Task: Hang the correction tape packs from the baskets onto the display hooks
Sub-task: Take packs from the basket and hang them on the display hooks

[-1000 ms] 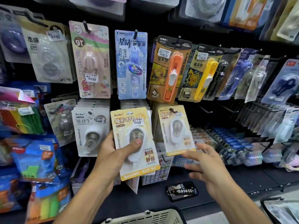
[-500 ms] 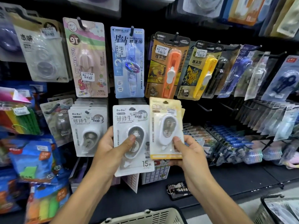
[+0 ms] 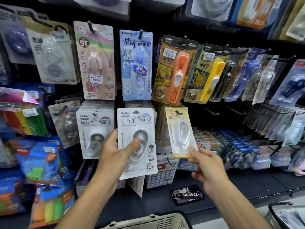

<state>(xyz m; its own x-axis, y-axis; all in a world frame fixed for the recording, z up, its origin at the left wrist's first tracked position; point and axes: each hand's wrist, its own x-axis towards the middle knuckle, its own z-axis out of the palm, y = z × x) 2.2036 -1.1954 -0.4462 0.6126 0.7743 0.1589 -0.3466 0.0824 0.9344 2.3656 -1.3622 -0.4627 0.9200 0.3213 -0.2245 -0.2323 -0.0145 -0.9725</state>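
Comparing head view with half a second ago: right hand point(image 3: 208, 164) has carried the yellow pack point(image 3: 180, 132) right, its hole seemingly over a hook, fingers pinching the bottom edge. Left hand point(image 3: 115, 152) grips the white pack point(image 3: 136, 142), unhung; next to go up
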